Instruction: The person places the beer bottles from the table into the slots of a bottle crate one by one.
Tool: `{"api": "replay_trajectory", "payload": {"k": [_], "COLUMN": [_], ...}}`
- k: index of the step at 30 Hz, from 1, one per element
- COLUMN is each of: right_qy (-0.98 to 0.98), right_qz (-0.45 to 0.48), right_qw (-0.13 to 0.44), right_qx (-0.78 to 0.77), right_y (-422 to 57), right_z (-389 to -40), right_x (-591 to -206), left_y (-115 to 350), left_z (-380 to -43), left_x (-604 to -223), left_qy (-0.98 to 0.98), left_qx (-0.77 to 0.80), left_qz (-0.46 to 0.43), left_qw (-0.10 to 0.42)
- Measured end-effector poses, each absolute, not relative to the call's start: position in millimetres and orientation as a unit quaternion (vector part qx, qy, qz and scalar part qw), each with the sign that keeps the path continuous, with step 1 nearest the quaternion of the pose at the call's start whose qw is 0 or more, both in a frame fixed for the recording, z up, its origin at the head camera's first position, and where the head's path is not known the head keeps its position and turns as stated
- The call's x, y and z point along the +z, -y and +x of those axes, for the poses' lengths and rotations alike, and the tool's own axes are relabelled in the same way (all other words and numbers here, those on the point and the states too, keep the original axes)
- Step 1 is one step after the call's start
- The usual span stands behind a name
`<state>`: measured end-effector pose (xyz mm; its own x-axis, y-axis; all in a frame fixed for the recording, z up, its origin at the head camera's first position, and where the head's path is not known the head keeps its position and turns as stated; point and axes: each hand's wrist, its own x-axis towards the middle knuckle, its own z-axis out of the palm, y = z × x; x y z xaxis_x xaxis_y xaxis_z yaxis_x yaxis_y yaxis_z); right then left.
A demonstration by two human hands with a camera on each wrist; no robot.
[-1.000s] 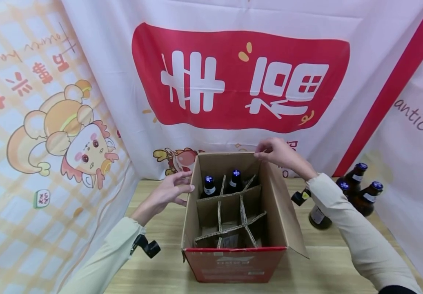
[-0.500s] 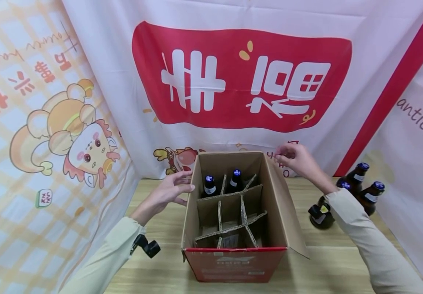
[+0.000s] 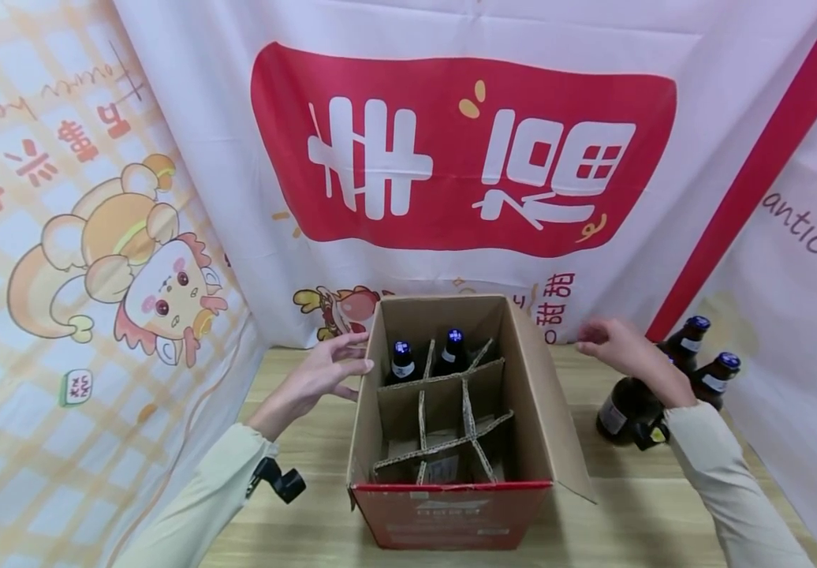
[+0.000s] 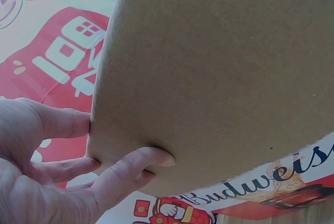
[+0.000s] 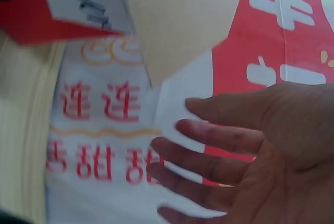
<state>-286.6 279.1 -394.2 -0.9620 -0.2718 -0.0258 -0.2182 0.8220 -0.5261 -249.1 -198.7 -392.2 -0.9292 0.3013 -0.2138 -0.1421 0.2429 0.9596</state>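
An uncovered cardboard box (image 3: 451, 517) with a red outside stands on the wooden table, split by a cardboard divider (image 3: 444, 375). Two dark bottles with blue caps, a left one (image 3: 402, 364) and a middle one (image 3: 454, 355), stand in the far compartments. My left hand (image 3: 316, 371) touches the box's left side near the far corner; in the left wrist view its fingertips lie on brown cardboard (image 4: 219, 78). My right hand (image 3: 628, 351) is in the air right of the box, holding nothing, fingers loosely spread. Beyond and below it are brown beer bottles (image 3: 714, 379), partly hidden by the hand.
A box flap (image 3: 557, 418) sticks out on the right side, between the box and the bottles. Printed cloth (image 3: 451, 268) hangs behind the table and at both sides. "Budweiser" lettering (image 4: 261, 179) shows in the left wrist view.
My right hand has left the box's far right corner and moved right, toward the bottles beside the box. My left hand stays at the box's left side.
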Motion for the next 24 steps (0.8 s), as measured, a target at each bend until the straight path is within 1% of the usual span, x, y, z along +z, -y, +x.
{"api": "replay_trajectory", "payload": {"k": [6,10,17,22,24], "right_qy": [-0.988,-0.991,-0.974,-0.958,-0.943], "right_qz": [-0.059,-0.024,0.002,-0.007,0.002], "right_qw": [0.031,0.009,-0.174,-0.218,-0.249], "right_qx": [-0.139,-0.128,-0.145,-0.187,-0.219], "right_y": [-301,-312,-312,-314,-314], "right_z": [-258,-245,-241,-249,-255], "right_x": [-396,-408,-454,-464,-471], "left_y": [198,198,195,196,197], "left_z": [-250,-251,-249,-249,-250], "left_x": [-392,-391,-393,-394,-394], "left_qy": [-0.766,-0.766,-0.762,-0.762,-0.764], "left_qx": [0.615,0.615,0.620,0.620,0.618], "left_qz": [0.054,0.055,0.048,0.049,0.050], "left_qw": [0.182,0.180,0.182,0.179,0.176]}}
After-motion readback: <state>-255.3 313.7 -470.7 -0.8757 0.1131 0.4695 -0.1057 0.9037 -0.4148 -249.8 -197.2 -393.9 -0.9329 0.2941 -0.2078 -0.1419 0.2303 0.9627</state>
